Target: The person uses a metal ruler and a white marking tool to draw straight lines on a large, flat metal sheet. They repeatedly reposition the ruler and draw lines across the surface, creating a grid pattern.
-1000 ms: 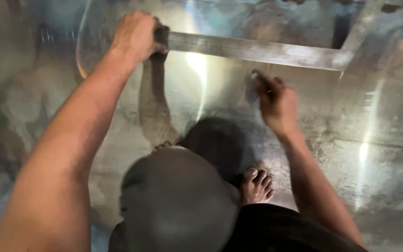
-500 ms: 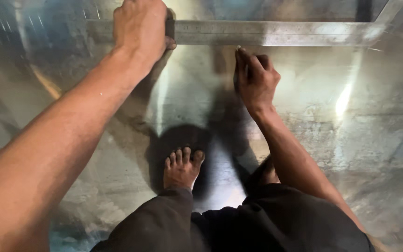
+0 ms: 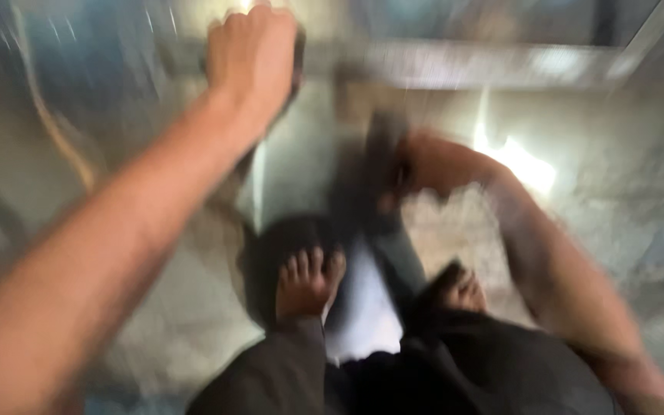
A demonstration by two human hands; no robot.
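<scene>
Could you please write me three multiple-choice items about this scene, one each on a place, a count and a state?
1. Where is the left hand?
A. at the left end of the metal straightedge
B. on a foot
C. on a knee

2. How many bare feet show?
A. none
B. two
C. four

3. How is the left hand?
A. open flat
B. closed in a fist
C. pointing

Answers: 1 A, it sits at the bar's end; 2 B, two feet stand on the metal sheet; 3 B, the fingers are curled.

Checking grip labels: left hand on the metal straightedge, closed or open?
Closed. The left hand is a fist with knuckles up, wrapped over the end of the straightedge lying flat on the sheet metal. Blur hides the fingertips.
</scene>
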